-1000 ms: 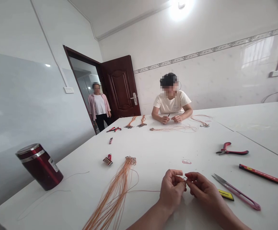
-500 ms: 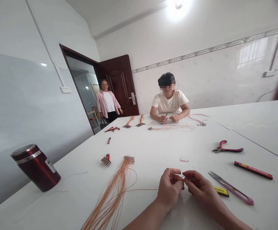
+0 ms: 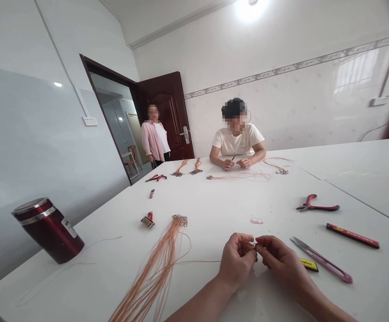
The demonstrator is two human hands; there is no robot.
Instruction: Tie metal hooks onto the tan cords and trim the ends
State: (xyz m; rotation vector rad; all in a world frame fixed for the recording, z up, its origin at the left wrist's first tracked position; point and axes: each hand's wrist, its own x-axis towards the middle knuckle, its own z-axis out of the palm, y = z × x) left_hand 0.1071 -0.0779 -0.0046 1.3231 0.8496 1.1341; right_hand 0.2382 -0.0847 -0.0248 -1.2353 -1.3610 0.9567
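My left hand [image 3: 237, 260] is closed in a pinch on a thin orange cord that runs in from the left. My right hand [image 3: 281, 260] meets it fingertip to fingertip, pinching a small metal ring [image 3: 255, 244], mostly covered by the fingers. Whether it is a plain ring or a hook I cannot tell. Left of my hands lies a bundle of orange cords [image 3: 154, 264] with metal ends gathered at the top. Pink-handled thread snips [image 3: 322, 260] and a yellow-and-black piece [image 3: 309, 264] lie beside my right hand.
Red-handled pliers [image 3: 311, 205] and a long red-and-black case [image 3: 353, 235] lie at right. A dark red tumbler [image 3: 50, 230] stands at left. A co-worker [image 3: 237, 141] sits across the white table [image 3: 221, 197] near more cords; another person [image 3: 154, 136] stands by the door.
My hands stay together, and less of the ring shows between the fingertips. The person by the door has shifted right and turned. The view has moved slightly.
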